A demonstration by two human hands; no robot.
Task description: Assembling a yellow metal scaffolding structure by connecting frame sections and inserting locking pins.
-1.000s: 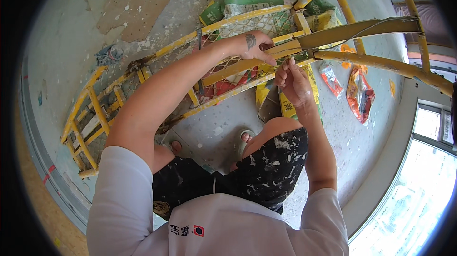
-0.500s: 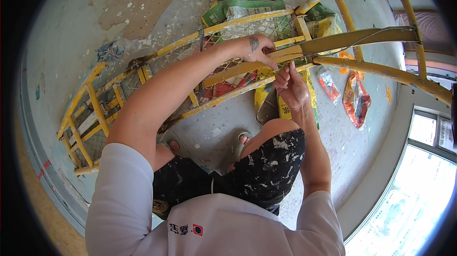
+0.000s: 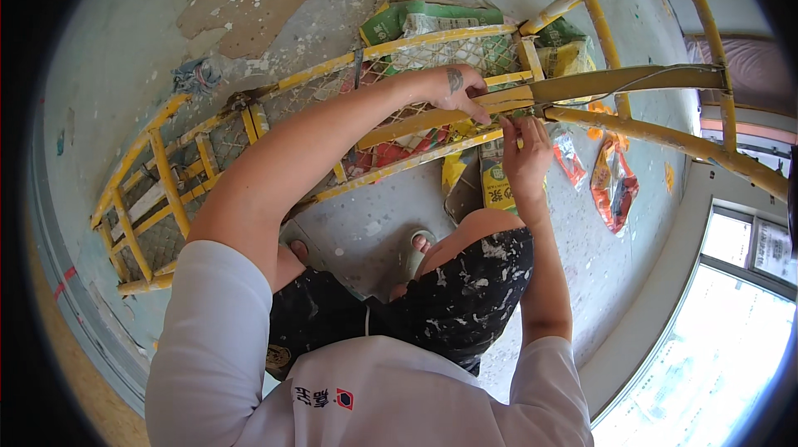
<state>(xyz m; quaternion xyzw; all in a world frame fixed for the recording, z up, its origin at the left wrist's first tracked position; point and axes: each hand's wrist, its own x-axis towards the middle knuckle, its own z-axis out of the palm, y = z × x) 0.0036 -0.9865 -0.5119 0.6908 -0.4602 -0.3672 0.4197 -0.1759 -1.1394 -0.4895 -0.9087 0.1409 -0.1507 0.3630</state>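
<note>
Editor: Who is at work, and on what?

Photographer: A person in a white short-sleeved shirt (image 3: 382, 380) and black, paint-splashed shorts (image 3: 474, 289) leans over a long yellow-painted metal frame (image 3: 440, 39), which crosses from lower left to upper right, in front of the knees.

Editor: And the hands?

Photographer: The left hand (image 3: 457, 88) lies over a flat yellow bar (image 3: 509, 100) running along the frame, its thumb and fingers parted across it. I cannot tell how firmly they grip. Just beside it, the right hand (image 3: 529, 152) is raised at the bar's near edge, fingers curled with the tips drawn close together. Whether they have hold of anything is too small to tell.

Editor: What adjoins the bar?

Photographer: A dull brown flat bar (image 3: 598, 86), extending right toward the frame's upright yellow rungs.

Editor: The surroundings?

Photographer: A grey, paint-spotted floor (image 3: 366, 214). Green printed sacks (image 3: 391, 24) lie beyond the frame's far rail, a yellow printed sack (image 3: 496, 182) near the right hand, and a crumpled red-orange plastic bag (image 3: 613, 189) farther right. A bluish-grey cloth (image 3: 196, 75) lies at upper left.
</note>
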